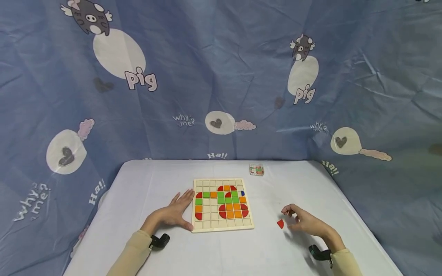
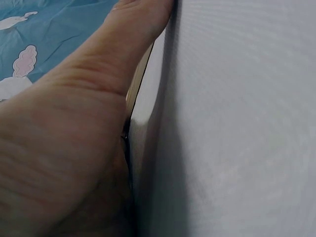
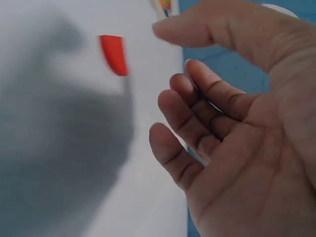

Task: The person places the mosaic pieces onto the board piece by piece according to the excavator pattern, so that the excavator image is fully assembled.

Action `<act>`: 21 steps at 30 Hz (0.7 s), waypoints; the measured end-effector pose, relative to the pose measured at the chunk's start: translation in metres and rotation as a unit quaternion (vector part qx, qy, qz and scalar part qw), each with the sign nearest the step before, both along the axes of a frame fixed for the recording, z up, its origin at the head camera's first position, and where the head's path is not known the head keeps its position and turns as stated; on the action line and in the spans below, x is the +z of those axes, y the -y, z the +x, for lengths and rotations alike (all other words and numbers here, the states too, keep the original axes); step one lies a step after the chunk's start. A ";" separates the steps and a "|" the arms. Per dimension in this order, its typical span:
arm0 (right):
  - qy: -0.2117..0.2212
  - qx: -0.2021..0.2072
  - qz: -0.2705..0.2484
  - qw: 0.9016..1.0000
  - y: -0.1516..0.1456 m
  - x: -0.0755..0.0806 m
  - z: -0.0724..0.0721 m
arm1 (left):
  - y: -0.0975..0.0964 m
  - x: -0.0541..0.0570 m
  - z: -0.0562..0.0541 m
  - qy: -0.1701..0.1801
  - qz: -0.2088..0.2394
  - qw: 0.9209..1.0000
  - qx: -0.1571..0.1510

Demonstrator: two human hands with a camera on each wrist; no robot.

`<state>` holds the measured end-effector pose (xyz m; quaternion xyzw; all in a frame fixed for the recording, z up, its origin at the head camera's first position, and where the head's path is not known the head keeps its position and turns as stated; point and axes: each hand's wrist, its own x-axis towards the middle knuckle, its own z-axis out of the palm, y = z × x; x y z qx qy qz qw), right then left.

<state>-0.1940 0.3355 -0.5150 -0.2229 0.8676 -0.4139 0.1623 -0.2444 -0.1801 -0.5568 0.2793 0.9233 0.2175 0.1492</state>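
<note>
A pale wooden grid board point(image 1: 210, 224) lies on the white table, with red, green, orange and blue pieces set in some of its squares. My left hand point(image 1: 175, 213) rests at the board's left edge, thumb and fingers spread; the left wrist view shows mostly its heel and the thumb side point(image 2: 74, 113). To the right of the board a red quarter-circle piece point(image 1: 280, 224) lies on the cloth. My right hand point(image 1: 305, 221) hovers just beside and above that piece, apart from it. In the right wrist view its fingers point(image 3: 180, 111) bend loosely with nothing between them and the thumb.
Behind the board lies a small pattern card point(image 1: 256, 170) showing a coloured grid design. A blue printed curtain point(image 1: 221, 76) hangs behind and along the sides of the white table point(image 1: 221, 253). Each wrist wears a black strapped device point(image 1: 319, 253).
</note>
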 end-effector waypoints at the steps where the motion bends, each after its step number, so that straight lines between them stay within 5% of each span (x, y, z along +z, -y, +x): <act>1: 0.003 0.002 0.006 1.000 0.000 -0.004 0.000 | 0.000 0.000 0.000 0.000 -0.001 1.000 -0.001; 9: -0.033 -0.036 0.051 0.998 0.011 -0.029 -0.002 | -0.001 0.003 0.003 -0.003 0.003 1.000 -0.001; 21: -0.081 -0.084 0.114 0.987 0.030 -0.034 -0.001 | -0.001 0.002 0.001 0.002 -0.001 1.000 0.000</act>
